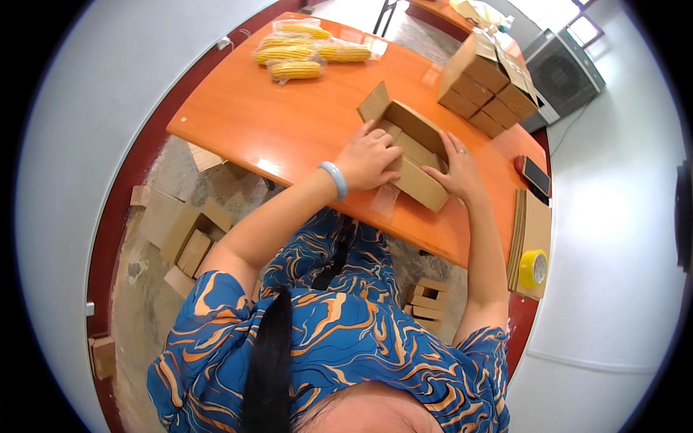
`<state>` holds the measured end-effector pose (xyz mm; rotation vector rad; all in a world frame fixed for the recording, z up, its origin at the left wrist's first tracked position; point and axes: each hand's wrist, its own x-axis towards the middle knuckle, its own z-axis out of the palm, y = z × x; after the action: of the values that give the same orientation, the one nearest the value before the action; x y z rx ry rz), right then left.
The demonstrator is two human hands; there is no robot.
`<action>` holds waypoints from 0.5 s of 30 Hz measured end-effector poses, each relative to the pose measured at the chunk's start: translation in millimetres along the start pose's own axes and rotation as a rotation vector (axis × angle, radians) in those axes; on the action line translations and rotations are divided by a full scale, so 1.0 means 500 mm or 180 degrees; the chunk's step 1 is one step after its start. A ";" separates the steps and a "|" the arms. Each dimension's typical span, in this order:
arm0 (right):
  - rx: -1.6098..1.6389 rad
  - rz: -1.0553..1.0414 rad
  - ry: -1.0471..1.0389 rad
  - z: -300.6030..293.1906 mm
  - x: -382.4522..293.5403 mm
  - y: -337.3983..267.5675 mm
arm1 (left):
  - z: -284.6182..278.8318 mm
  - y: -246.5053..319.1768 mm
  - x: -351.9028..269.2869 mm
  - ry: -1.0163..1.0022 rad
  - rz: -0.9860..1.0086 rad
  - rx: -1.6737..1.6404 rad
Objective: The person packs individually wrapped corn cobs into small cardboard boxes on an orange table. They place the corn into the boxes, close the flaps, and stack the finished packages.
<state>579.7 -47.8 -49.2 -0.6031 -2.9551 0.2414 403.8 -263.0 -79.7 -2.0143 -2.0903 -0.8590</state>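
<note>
A small cardboard box (419,187), its top uncovered, sits on the orange wooden table (243,119) before me. One end flap (374,102) stands up at its far left. My left hand (371,157), with a pale bangle at the wrist, curls its fingers over the box's left end. At the other end my right hand (460,169) grips the box, its thumb by the near wall and its fingers along the far corner. A piece of clear film (385,200) shows beside the box's near left corner. I see only bare cardboard in the visible part of the inside.
Several plastic-wrapped corn cobs (292,53) lie at the far left. Stacked cardboard boxes (482,86) stand at the far right. Along the right edge are a phone (536,176), flattened cardboard (533,222) and a yellow tape roll (533,269). Cartons (187,238) lie on the floor.
</note>
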 end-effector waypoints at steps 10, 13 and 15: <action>-0.0006 -0.0350 -0.0584 -0.017 -0.074 -0.079 | -0.051 0.070 -0.084 -0.0133 -0.0274 -0.0048; -0.0458 -0.0383 -0.0446 -0.021 -0.084 -0.126 | -0.024 0.060 -0.121 0.0145 -0.0580 -0.0197; -0.0416 -0.0460 -0.0418 -0.016 -0.079 -0.119 | -0.009 0.051 -0.132 0.0499 -0.0471 -0.0422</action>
<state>594.6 -116.6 -34.0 -0.3987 -3.1427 0.0775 433.8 -324.5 -98.1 -1.8007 -2.1666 -1.1686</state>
